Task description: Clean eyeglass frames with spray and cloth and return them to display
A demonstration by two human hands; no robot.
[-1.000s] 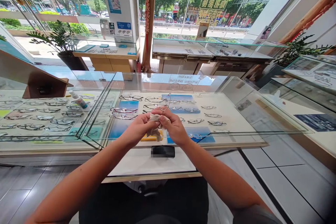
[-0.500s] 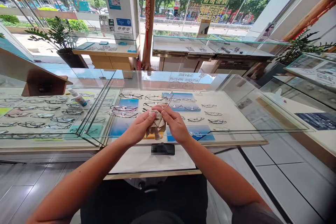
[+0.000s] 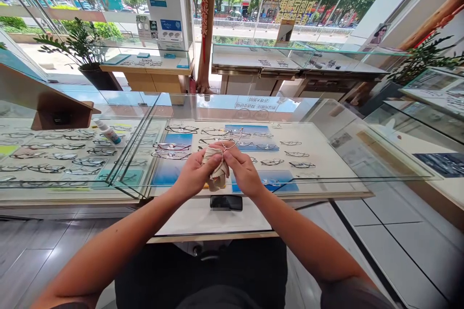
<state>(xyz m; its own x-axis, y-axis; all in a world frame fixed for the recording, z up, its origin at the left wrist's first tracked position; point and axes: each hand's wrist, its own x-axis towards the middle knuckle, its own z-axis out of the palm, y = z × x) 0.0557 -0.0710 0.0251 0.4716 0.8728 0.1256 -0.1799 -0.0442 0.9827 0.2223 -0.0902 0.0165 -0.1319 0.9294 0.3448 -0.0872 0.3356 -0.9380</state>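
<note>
Both my hands meet above the glass display case [image 3: 319, 182]. My left hand [image 3: 194, 174] is closed on a beige cleaning cloth [image 3: 218, 174], which bunches up and hangs below the fingers. In a pinch, my right hand [image 3: 242, 169] holds a pair of eyeglasses [image 3: 235, 143]; a thin temple arm sticks up and to the right past its fingertips. The cloth covers most of the lens part, so the rest of the frame is hidden. Below the hands, a black case-like object [image 3: 226, 202] lies on the white ledge [image 3: 213, 222].
Rows of eyeglasses [image 3: 271, 162] lie inside the case under glass. A white spray bottle [image 3: 108, 132] stands at the left, near a brown angled stand [image 3: 61, 115]. More glass cases [image 3: 253, 60] line the window, with a potted plant [image 3: 85, 53] at the back left.
My left thumb and the cloth have shifted slightly against the eyeglasses, and the cloth's folds look different. The view has moved a little. Both hands keep their hold.
</note>
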